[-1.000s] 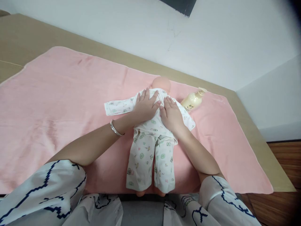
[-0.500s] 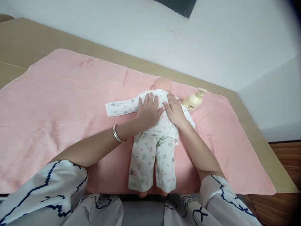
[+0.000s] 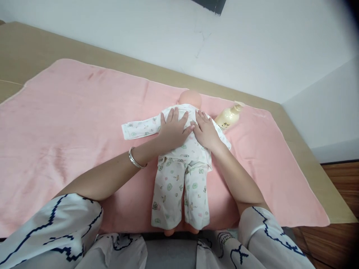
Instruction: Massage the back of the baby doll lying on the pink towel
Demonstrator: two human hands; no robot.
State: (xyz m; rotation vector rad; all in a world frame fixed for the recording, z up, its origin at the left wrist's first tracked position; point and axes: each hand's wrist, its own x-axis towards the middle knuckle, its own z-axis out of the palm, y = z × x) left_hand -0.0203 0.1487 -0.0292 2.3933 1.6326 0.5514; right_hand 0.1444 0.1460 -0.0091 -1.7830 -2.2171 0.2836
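A table [image 3: 244, 90] is covered by a pink blanket [image 3: 84, 108]. A silver bangle [image 3: 134, 159] is worn above the left hand [image 3: 174, 130], laid flat, nothing clamped, on a pajama-clad baby doll [image 3: 183, 153] placed on the blanket. The right hand [image 3: 206, 131] is likewise laid there; beside it a pump bottle [image 3: 228, 117] is partly hidden by a doll sleeve [image 3: 225, 139]

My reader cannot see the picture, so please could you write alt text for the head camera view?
A person's left hand and right hand rest on the upper body of a doll in patterned pajamas, lying on a pink blanket. A cream pump bottle is beside the doll, beyond the right hand.
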